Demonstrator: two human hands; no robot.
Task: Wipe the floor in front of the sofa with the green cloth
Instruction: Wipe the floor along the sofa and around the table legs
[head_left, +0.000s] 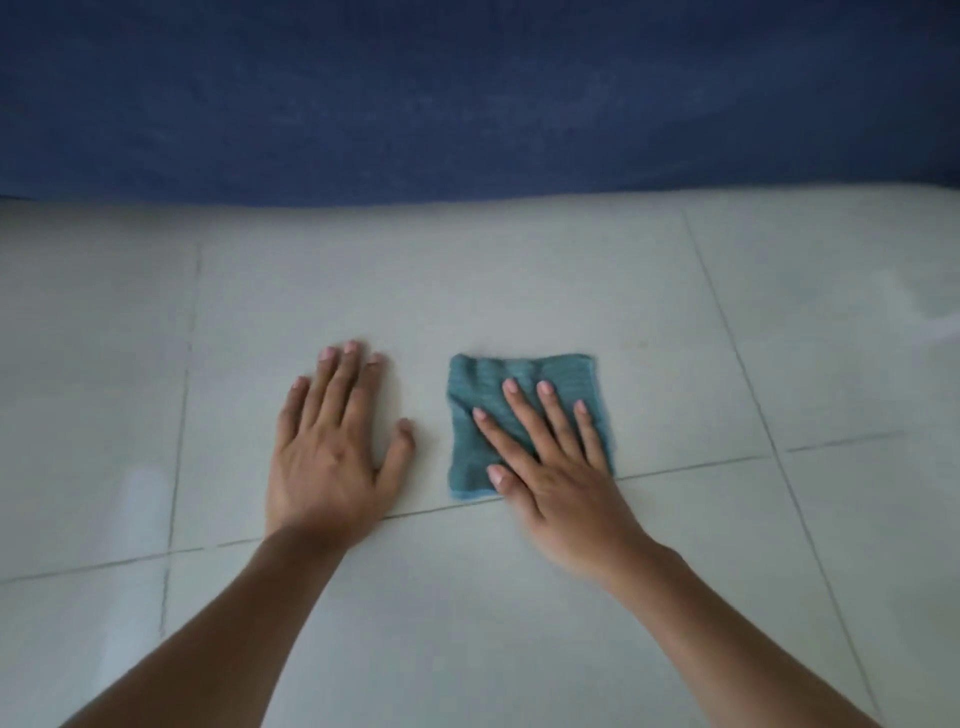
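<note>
The green cloth (483, 410), a small folded square, lies flat on the pale tiled floor (467, 291) a little in front of the sofa. My right hand (550, 467) rests palm down on the cloth with its fingers spread, covering its lower right part. My left hand (332, 447) lies flat on the bare tile just left of the cloth, fingers apart, holding nothing. A narrow strip of floor separates the left thumb from the cloth's left edge.
The dark blue sofa (467, 98) fills the whole top of the view, its lower edge meeting the floor. Grey grout lines (727, 332) cross the tiles. Open floor stretches to the left, to the right and toward me.
</note>
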